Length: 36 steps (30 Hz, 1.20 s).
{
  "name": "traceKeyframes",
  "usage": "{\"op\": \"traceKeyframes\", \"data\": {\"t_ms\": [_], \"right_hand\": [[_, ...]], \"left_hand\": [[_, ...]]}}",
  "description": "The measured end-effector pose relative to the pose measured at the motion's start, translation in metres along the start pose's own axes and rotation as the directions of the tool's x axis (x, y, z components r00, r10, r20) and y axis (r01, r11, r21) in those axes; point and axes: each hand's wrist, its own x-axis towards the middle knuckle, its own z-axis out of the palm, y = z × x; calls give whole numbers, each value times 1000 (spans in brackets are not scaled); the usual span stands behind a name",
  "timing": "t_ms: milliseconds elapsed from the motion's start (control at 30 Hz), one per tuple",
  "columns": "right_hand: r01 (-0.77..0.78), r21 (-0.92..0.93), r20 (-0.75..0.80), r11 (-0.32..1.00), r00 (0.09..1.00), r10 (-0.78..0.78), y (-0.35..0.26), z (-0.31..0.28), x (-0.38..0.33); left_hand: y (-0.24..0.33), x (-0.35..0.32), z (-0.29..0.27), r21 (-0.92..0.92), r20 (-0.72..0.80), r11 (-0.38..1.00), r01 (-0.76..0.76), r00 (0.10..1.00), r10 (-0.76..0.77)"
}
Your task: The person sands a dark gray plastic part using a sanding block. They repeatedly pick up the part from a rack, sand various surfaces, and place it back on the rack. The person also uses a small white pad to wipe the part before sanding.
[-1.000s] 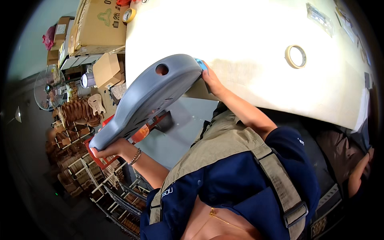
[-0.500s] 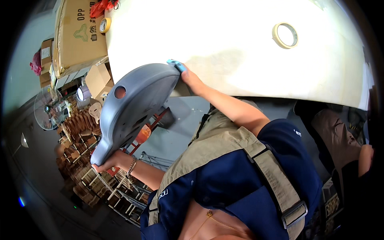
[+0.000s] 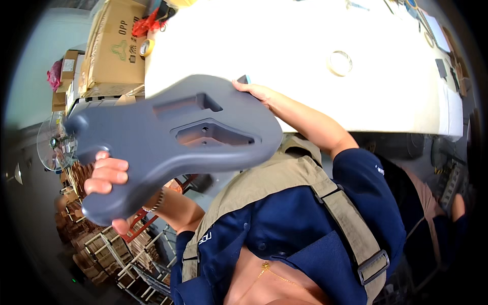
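A grey electric guitar body (image 3: 152, 122) is held up in front of me, its face with the routed cavities turned toward me. My left hand (image 3: 109, 175) wraps round one horn at the lower left, fingers over the face. At the body's far right edge, the thumb of my right hand (image 3: 254, 91) lies on the rim. The other fingers of that hand are mostly hidden behind the body. A small blue block (image 3: 245, 79) sticks out beside that thumb, mostly covered; it looks pinched against the rim.
A white-topped table (image 3: 295, 56) lies beyond the body, bearing a roll of masking tape (image 3: 339, 63) and a yellow tape roll (image 3: 147, 48). Cardboard boxes (image 3: 109, 56) stand at the left. Below are a fan (image 3: 53, 142) and racks of wooden pieces (image 3: 96, 249). Another person's arm (image 3: 458, 206) shows at the right.
The guitar body has turned from edge-on to showing me its cavity face, its horn end swinging left. Both hands keep their hold. The blue block is now more hidden.
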Motion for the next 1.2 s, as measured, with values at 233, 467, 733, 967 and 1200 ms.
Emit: {"op": "traceKeyframes", "data": {"t_ms": [233, 467, 733, 967, 1200], "right_hand": [[582, -181, 115, 793, 813, -570, -28, 34, -3], [678, -23, -136, 735, 726, -674, -32, -13, 13], [566, -812, 166, 139, 454, -875, -88, -20, -25], [858, -434, 182, 276, 384, -905, -94, 106, -76], [806, -544, 526, -234, 110, -843, -150, 172, -167]], "left_hand": [[-3, 2, 19, -146, -716, 989, 0, 690, -105], [-49, -58, 7, -276, -430, 961, 1, 894, -125], [-78, -70, 28, -416, -410, 906, 73, 874, -259], [-70, -32, 57, -346, -269, 921, 178, 922, -279], [-67, -15, 76, -308, -235, 929, 205, 930, -283]]}}
